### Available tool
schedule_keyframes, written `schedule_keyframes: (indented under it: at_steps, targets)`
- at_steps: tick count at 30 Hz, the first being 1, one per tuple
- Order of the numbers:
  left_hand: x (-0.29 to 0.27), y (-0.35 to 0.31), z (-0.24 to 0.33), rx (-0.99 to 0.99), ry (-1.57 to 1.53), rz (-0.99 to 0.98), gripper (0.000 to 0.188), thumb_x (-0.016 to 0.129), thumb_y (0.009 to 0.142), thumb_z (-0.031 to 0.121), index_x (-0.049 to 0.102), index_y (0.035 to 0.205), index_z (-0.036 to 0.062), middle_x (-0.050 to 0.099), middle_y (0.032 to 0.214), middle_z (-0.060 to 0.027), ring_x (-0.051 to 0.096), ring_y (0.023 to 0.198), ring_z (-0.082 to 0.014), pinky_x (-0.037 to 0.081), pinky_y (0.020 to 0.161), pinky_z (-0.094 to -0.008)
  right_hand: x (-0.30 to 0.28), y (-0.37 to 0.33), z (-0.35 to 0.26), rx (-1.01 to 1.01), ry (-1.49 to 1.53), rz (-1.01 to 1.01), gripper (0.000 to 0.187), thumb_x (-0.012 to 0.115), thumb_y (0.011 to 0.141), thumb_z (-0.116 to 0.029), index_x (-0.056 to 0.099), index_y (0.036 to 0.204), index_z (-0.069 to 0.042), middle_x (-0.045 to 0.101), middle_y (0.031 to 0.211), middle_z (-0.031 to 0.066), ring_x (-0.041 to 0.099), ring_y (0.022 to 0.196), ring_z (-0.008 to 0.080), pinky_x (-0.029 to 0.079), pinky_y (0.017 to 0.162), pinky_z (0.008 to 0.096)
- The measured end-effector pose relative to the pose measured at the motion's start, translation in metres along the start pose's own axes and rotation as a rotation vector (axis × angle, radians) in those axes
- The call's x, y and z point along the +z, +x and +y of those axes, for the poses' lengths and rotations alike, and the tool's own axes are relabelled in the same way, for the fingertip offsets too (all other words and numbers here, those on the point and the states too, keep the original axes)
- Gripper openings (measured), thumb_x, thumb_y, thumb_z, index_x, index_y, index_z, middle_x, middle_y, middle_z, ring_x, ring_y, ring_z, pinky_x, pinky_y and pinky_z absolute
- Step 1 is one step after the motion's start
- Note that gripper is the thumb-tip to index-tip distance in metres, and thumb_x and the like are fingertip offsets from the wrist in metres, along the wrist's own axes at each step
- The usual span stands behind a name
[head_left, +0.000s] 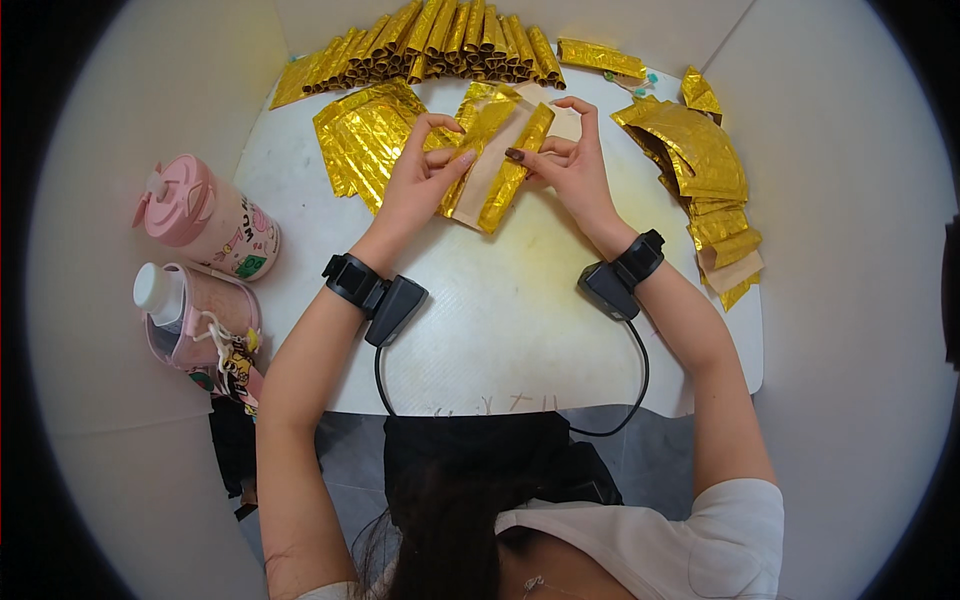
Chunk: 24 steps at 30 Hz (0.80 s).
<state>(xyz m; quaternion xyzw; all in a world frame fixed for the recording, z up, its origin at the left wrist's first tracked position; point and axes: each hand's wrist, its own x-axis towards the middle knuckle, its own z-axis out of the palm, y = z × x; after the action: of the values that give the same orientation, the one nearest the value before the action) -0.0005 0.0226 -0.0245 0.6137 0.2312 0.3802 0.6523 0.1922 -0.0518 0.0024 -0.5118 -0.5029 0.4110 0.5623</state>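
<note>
1 long gold-foil paper sheet w/ tan middle (492,165), folded in along both long sides, sits btwn the hands. Beyond them: 1 bank of rolled gold-foil tubes (440,35), too many overlapping to count. 1 fanned stack of flat gold-foil sheets (362,135) by L fingers; 1 crinkled gold-foil pile (705,150) right of R hand, sheet no. unclear. 2 pink containers left of L forearm: lidded tumbler (215,215), holder (222,300) w/ white-capped bottle (165,293).

L hand (432,165): part-curled, thumb + fingers pinching sheet's left fold. R hand (562,160): thumb on right fold, other fingers behind, index raised nr far end; its contact unclear.

White tabletop (490,320) runs bodyward btwn wrists to near edge; grey walls (850,250) flank both arms.
</note>
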Motion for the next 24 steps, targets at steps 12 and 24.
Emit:
schedule_keyframes:
  at_steps: [12, 24]
  targets:
    - [-0.006, 0.005, -0.006, 0.247, 0.290, -0.168, 0.019, 0.041, 0.098, 0.008, 0.054, 0.113, 0.0053, 0.064, 0.102, -0.0066, 0.059, 0.094, -0.0092, 0.046, 0.081, -0.0230, -0.001, 0.001, 0.006, -0.006, 0.085, -0.023, 0.051, 0.061, 0.089, -0.012, 0.025, 0.125, -0.016, 0.060, 0.111, 0.0200, 0.066, 0.086, 0.0210, 0.054, 0.068, 0.0276]
    - [0.005, -0.001, 0.003, 0.058, 0.073, -0.125, 0.023, 0.055, 0.092, 0.010, 0.059, 0.114, 0.0040, 0.062, 0.110, -0.0022, 0.056, 0.102, -0.0077, 0.043, 0.091, -0.0226, -0.001, 0.002, 0.012, 0.034, 0.187, -0.107, 0.055, 0.052, 0.095, -0.021, 0.022, 0.141, -0.018, 0.062, 0.112, 0.0149, 0.064, 0.092, 0.0185, 0.052, 0.077, 0.0313]
